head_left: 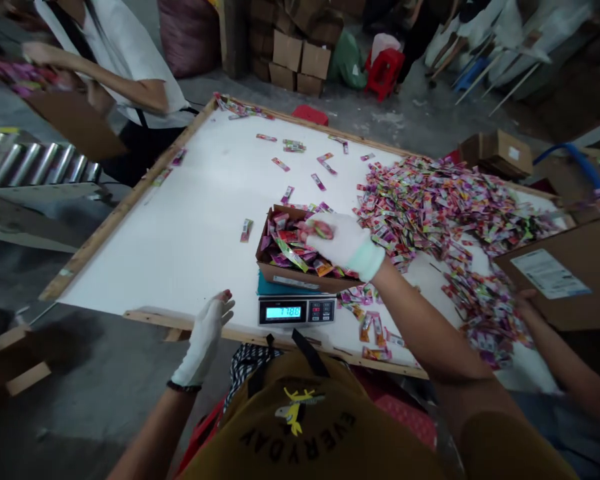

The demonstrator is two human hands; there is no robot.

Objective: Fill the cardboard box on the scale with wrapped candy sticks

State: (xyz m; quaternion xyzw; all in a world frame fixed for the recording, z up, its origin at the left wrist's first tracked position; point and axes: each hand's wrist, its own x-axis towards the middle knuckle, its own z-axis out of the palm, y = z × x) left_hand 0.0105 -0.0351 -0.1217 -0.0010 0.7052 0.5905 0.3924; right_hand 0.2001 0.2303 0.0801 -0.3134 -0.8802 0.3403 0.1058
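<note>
A cardboard box (pixel 300 275) filled with small colourful packets sits on a digital scale (pixel 297 311) with a lit display at the table's near edge. Over the box's right part is my right hand (pixel 337 241) in a white glove, its fingers curled round a packet (pixel 323 230). My left hand (pixel 207 337), also gloved, is held left of the scale near the table edge, fingers apart and holding nothing. One packet (pixel 246 230) lies on the white table left of the box.
A large heap of packets (pixel 420 200) covers the right side of the white table (pixel 145 247). At the right a person's hand (pixel 526 300) holds a big carton (pixel 555 273). Another person (pixel 125 60) stands at the left by a roller conveyor (pixel 35 163).
</note>
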